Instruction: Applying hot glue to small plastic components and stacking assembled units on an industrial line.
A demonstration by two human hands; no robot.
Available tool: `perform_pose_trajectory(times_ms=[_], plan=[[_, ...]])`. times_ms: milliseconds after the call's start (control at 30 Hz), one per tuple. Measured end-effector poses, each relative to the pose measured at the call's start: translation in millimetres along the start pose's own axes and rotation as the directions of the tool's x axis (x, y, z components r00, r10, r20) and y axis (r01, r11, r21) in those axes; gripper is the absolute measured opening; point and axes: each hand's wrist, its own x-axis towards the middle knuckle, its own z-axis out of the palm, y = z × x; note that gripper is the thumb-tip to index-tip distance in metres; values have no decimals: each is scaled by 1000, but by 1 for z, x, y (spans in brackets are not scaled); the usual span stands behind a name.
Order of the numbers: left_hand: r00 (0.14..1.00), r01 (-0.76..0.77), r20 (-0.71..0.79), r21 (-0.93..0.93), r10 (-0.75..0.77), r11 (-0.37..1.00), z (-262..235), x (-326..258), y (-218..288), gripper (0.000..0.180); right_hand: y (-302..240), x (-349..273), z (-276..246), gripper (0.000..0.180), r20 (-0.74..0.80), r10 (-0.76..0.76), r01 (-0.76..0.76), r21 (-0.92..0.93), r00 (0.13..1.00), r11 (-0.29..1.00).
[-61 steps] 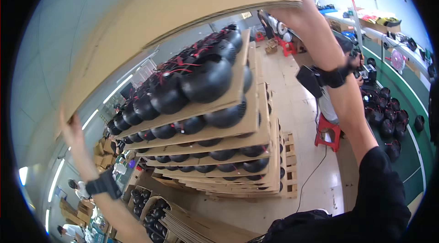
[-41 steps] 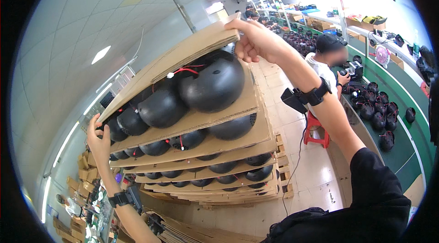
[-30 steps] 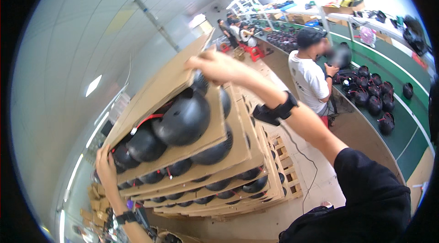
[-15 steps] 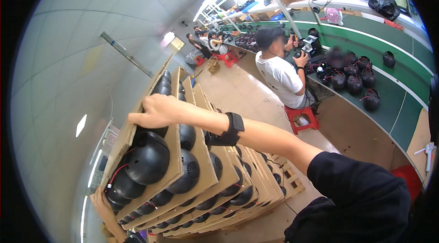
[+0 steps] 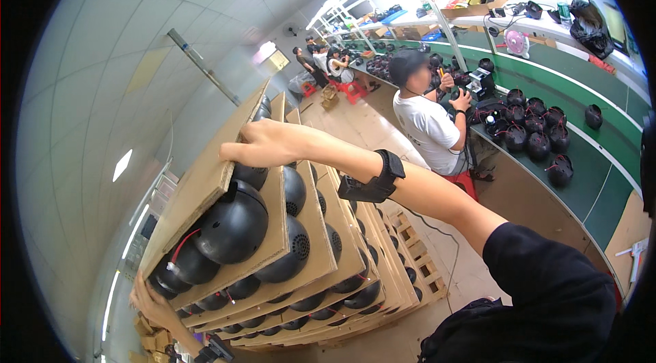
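Observation:
A cardboard sheet (image 5: 195, 192) lies on top of a tall stack of black dome-shaped housings and more sheets. My right hand (image 5: 266, 144) is closed over the sheet's right edge, thumb on the top side and fingers largely hidden. At its lower left corner, my left hand (image 5: 152, 301) grips the edge, its fingers partly hidden. Just under the sheet sits a large glossy black housing (image 5: 236, 226), with a red wire (image 5: 183, 248) ending in a white connector beside it. Both wrists wear black straps.
Beneath the stack is a wooden pallet (image 5: 420, 253). On the right, a seated co-worker (image 5: 427, 120) handles a black part at a green workbench (image 5: 601, 178) holding several black housings (image 5: 538, 144). Cardboard boxes (image 5: 156, 341) lie at lower left. More people sit farther back.
The view has shifted, and the scene sits farther right. The top sheet's upper face now shows more broadly. Both hands stay on its edges.

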Motion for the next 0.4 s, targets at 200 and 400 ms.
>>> perform_pose_trajectory(times_ms=[200,400], plan=[[996,70,-52,3,-70,998,16,-25,-10,31,1,-2,14,71,-71,-56,56,-8,996,998],[993,75,-85,-32,-78,997,35,-26,-15,32,3,7,9,69,14,-19,20,-65,1000,998]])
